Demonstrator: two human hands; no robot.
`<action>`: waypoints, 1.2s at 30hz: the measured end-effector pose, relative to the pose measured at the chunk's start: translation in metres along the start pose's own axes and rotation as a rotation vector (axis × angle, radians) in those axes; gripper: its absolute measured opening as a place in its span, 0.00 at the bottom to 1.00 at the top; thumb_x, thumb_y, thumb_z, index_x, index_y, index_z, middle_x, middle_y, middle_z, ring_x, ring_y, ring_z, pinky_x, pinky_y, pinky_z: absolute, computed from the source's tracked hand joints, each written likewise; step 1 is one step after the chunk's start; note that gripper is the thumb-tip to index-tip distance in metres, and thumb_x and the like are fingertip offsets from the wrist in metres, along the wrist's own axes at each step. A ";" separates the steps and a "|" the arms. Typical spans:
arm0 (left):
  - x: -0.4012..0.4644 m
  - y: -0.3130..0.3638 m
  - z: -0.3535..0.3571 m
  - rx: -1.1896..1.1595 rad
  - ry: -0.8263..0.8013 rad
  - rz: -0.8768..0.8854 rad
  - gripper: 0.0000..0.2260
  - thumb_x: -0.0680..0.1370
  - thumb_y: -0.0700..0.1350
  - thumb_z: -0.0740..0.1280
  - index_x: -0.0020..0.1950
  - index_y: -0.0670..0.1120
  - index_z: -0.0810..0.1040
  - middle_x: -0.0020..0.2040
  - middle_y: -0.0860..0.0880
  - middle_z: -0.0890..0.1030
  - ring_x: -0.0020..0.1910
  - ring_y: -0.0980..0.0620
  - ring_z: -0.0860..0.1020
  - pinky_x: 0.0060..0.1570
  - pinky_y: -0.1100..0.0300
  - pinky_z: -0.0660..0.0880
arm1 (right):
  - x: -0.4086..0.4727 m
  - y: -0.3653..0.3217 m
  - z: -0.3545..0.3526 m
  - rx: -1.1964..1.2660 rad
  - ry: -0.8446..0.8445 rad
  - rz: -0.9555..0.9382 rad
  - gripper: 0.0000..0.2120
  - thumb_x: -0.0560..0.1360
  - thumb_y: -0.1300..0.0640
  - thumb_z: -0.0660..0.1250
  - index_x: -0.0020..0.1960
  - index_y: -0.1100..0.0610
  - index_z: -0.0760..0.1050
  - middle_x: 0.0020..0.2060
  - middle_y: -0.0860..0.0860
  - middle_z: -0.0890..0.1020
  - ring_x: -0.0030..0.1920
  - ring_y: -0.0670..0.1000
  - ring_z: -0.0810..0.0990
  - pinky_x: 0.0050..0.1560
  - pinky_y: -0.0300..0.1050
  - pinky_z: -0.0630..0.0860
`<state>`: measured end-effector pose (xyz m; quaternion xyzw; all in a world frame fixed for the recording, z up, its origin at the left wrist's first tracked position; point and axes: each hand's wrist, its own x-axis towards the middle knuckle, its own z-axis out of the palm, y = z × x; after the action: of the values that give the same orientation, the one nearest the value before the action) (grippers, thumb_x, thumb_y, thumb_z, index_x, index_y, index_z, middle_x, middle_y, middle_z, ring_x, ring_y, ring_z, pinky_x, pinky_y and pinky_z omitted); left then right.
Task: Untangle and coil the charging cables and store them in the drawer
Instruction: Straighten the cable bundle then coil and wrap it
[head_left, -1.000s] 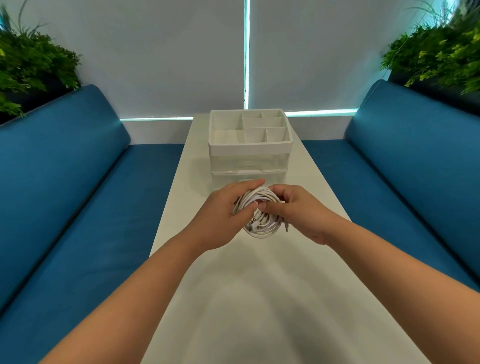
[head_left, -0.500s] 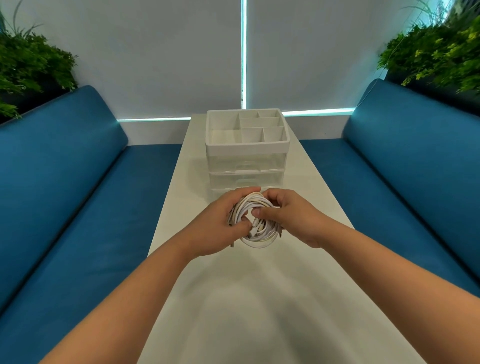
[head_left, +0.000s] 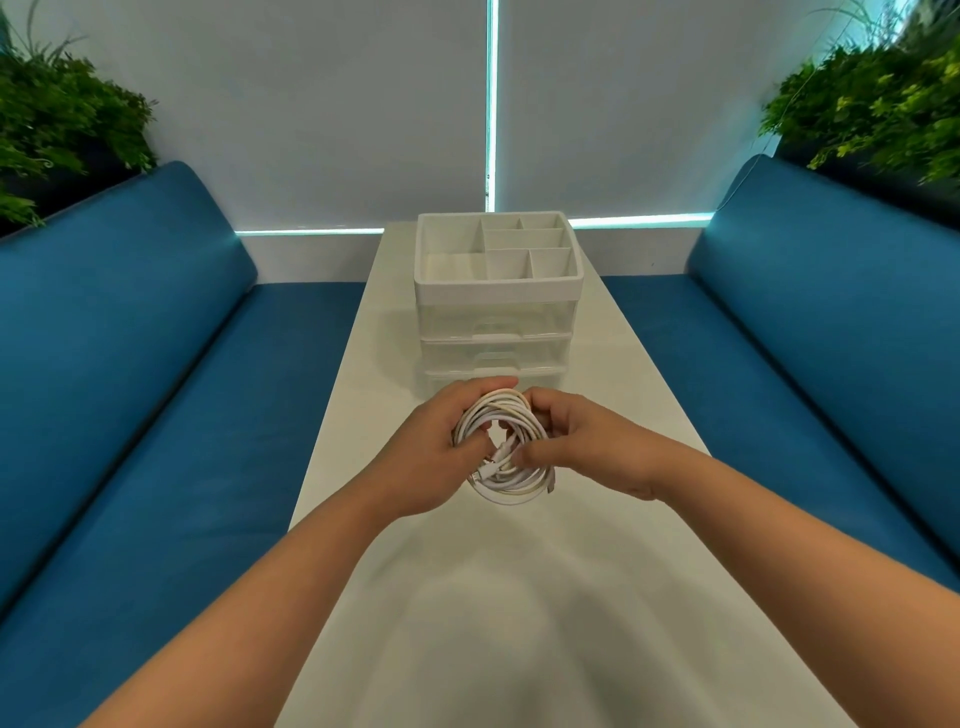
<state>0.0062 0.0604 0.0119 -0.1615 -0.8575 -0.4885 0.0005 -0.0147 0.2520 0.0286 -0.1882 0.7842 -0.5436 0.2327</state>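
Note:
A coil of white charging cables (head_left: 506, 480) is held above the white table (head_left: 519, 623), just in front of the drawer unit. My left hand (head_left: 431, 457) grips the coil's left side, thumb through the loop. My right hand (head_left: 587, 447) pinches its right side, fingers curled over the strands. A plug end shows near the coil's middle. The drawer unit (head_left: 496, 332) has clear drawers, all shut, under a white divided top tray (head_left: 452, 265) that holds nothing.
Blue padded benches (head_left: 156, 389) run along both sides of the narrow table. Green plants (head_left: 57, 119) stand behind each backrest. A window with white blinds (head_left: 337, 104) closes off the far end.
Both hands have shifted their grip on the coil and stayed in front of the drawers; the coil has turned slightly between the fingers. The drawers remain shut.

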 end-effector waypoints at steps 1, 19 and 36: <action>0.000 0.001 0.001 -0.005 0.002 0.002 0.26 0.77 0.34 0.63 0.70 0.57 0.71 0.62 0.56 0.76 0.57 0.66 0.74 0.55 0.73 0.71 | 0.000 -0.001 -0.001 0.002 -0.005 0.001 0.18 0.73 0.70 0.68 0.62 0.61 0.73 0.54 0.60 0.81 0.51 0.53 0.82 0.56 0.46 0.78; -0.002 -0.001 -0.009 -0.051 -0.091 0.020 0.24 0.79 0.41 0.67 0.71 0.61 0.68 0.59 0.60 0.78 0.58 0.60 0.77 0.57 0.56 0.78 | 0.001 0.000 0.004 0.454 0.021 0.102 0.13 0.73 0.70 0.67 0.56 0.62 0.77 0.46 0.57 0.83 0.46 0.54 0.82 0.46 0.43 0.79; 0.005 0.027 -0.008 -0.083 0.074 0.164 0.20 0.76 0.29 0.61 0.54 0.54 0.79 0.45 0.62 0.81 0.42 0.62 0.78 0.41 0.73 0.72 | 0.004 -0.015 -0.005 -0.098 0.050 -0.007 0.13 0.66 0.52 0.61 0.44 0.60 0.77 0.45 0.52 0.77 0.45 0.47 0.74 0.53 0.43 0.69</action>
<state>0.0072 0.0677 0.0392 -0.2128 -0.8199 -0.5274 0.0651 -0.0203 0.2484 0.0438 -0.1882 0.8147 -0.5101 0.2017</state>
